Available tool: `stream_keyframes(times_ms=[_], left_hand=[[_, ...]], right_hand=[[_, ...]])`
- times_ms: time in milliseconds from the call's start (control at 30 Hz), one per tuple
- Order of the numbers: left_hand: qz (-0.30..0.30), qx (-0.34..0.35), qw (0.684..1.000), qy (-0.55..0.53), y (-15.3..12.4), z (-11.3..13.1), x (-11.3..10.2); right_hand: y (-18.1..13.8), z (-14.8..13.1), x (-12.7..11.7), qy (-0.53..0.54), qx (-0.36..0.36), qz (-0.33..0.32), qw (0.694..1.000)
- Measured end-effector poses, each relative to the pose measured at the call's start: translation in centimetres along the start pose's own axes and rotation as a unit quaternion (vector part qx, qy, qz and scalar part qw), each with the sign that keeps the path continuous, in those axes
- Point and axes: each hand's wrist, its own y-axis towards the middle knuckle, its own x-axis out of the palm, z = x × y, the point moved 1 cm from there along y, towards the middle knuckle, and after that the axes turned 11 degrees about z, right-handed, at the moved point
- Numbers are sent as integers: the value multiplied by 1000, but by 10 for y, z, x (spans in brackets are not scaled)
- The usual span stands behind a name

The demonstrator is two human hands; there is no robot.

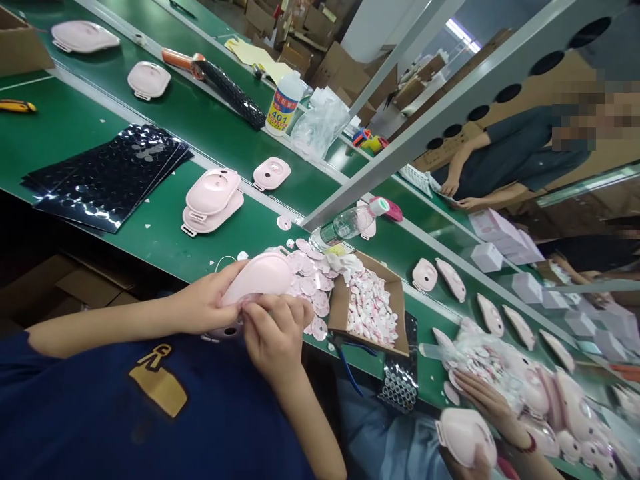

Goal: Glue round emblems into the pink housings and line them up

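The pink shell is a smooth, rounded plastic housing, pale pink and glossy, lying on its side at the near edge of the green table, just above the person's dark blue shirt. The left hand cups the shell's lower end, fingers curled around it and thumb laid along its side. The right hand presses against the shell's underside with its fingertips drawn together, seemingly pinching something small there, though the piece itself is too hidden to make out. Just to the right, a heap of round pink-and-white discs spreads over the table, touching an open cardboard box that is filled with more of the same small discs. Two further pink shells sit in a stack beyond the hands, and shiny black sheets studded with round dots lie to the left. A clear water bottle rests on its side by the metal rail. Farther back, a white glue bottle carries a yellow and red label reading "401". At lower right, a co-worker's hand rests among bagged pink parts.
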Motion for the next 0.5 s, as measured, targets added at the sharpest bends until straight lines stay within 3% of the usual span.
stream_keyframes(times_ms=[100,167,267,367,500], left_hand=[[-28,-6,1000,-1,0,-1,0],[0,-7,1000,-30,1,-6,0],[52,-37,989,-133,2,-14,1],[57,-55,971,-224,1,-10,4],[46,-39,970,-234,-4,1,5]], right_hand=[[-1,3,-3,94,77,4,993],[-3,9,-7,154,146,37,977],[-11,19,-10,158,188,76,966],[-22,21,-3,203,246,11,948],[-30,15,11,287,330,-69,897]])
